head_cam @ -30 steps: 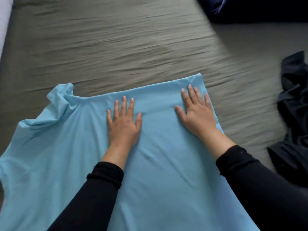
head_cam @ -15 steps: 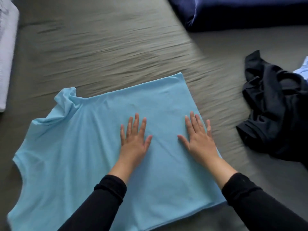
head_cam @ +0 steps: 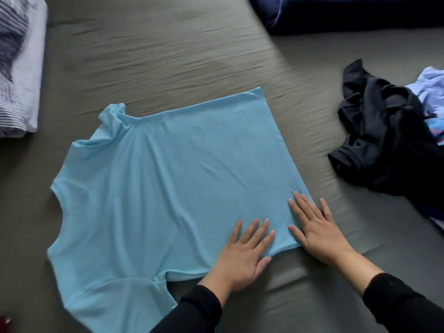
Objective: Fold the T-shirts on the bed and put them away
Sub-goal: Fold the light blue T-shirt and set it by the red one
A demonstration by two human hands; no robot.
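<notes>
A light blue T-shirt [head_cam: 168, 183] lies spread flat on the grey bed sheet [head_cam: 168, 68], its neck and sleeves toward the left. My left hand [head_cam: 242, 255] lies flat with straight fingers on the shirt's near edge. My right hand [head_cam: 317, 231] presses flat on the shirt's near right corner, partly on the sheet. A crumpled black T-shirt [head_cam: 384, 135] sits in a heap at the right, apart from both hands.
A pale blue garment [head_cam: 432, 92] lies behind the black heap at the right edge. A folded white and navy striped cloth [head_cam: 16, 68] rests at the far left. A dark blue pillow or blanket [head_cam: 348, 13] lies at the top right.
Both flat hands have slid across the blue shirt from its far edge toward me, to its near edge. The view has pulled back, showing more of the bed.
</notes>
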